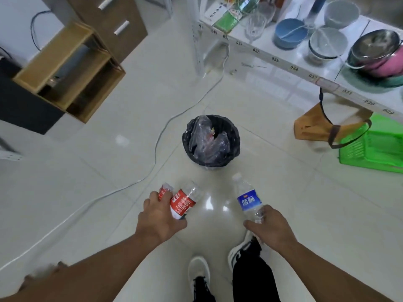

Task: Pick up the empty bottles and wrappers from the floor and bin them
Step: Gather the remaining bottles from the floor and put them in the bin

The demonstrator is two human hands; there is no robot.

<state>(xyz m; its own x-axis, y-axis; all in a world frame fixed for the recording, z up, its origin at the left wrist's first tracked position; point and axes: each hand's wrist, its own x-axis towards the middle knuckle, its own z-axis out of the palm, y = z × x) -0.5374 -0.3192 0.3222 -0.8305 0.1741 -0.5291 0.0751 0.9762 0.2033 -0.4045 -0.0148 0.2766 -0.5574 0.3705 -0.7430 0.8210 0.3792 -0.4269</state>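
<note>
My left hand [158, 221] is closed around a clear bottle with a red label [185, 200] and a crumpled red wrapper [164, 189] pinched above it. A clear bottle with a blue label [248, 198] is held by its base in my right hand [269, 227], cap pointing away from me. Both hands hover over the tiled floor, a short way in front of my feet. Beyond them stands a round bin [211, 141] lined with a black bag, with crumpled clear plastic inside.
A white cable [156, 149] runs across the floor left of the bin. A wooden cubby shelf [67, 73] stands at left. At right, a white rack [294, 68] holds bowls and glasses, with a green basket [375, 147] and brown bag [316, 125] under it.
</note>
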